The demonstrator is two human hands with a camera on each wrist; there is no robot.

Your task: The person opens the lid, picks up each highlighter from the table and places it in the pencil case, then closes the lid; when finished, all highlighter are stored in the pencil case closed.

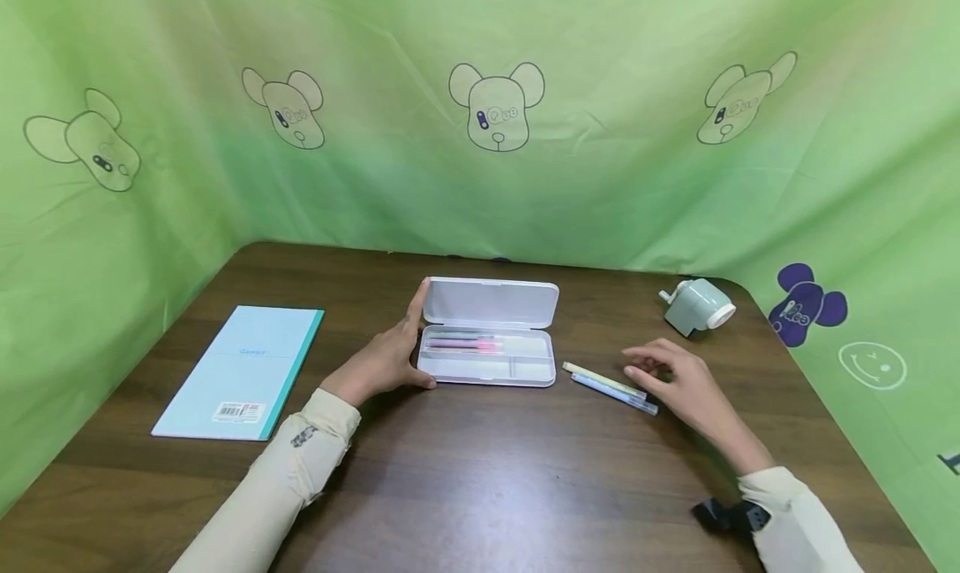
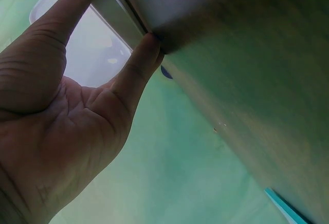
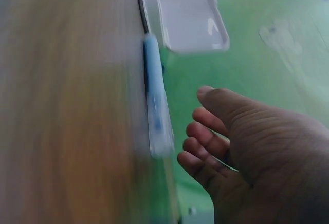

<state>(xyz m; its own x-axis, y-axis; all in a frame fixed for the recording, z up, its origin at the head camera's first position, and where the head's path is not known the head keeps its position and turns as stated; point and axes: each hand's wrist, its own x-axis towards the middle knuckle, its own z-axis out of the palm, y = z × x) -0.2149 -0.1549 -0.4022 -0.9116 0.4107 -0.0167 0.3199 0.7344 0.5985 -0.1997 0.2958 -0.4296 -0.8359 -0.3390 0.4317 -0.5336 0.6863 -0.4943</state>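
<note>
A white pencil case [image 1: 532, 345] lies with its lid [image 1: 491, 303] raised. Several thin pens [image 1: 463, 344], pink and dark, lie in its long compartment. My left hand [image 1: 384, 358] spans the case's left end, thumb at the front corner and a finger up at the lid's edge. In the left wrist view the fingers of that hand [image 2: 67, 126] are fairly straight against the case. My right hand [image 1: 678, 383], fingers loosely bent and holding nothing, hovers just right of two pens: a pale yellow one [image 1: 600, 379] and a light blue one [image 1: 611, 392].
At the table's back right is a grey-green pencil sharpener [image 1: 697, 304] with a crank. A light blue notebook [image 1: 240, 369] with a barcode label lies at the left. Green printed curtain [image 1: 375, 189] hangs behind and along both sides of the brown table [image 1: 480, 464].
</note>
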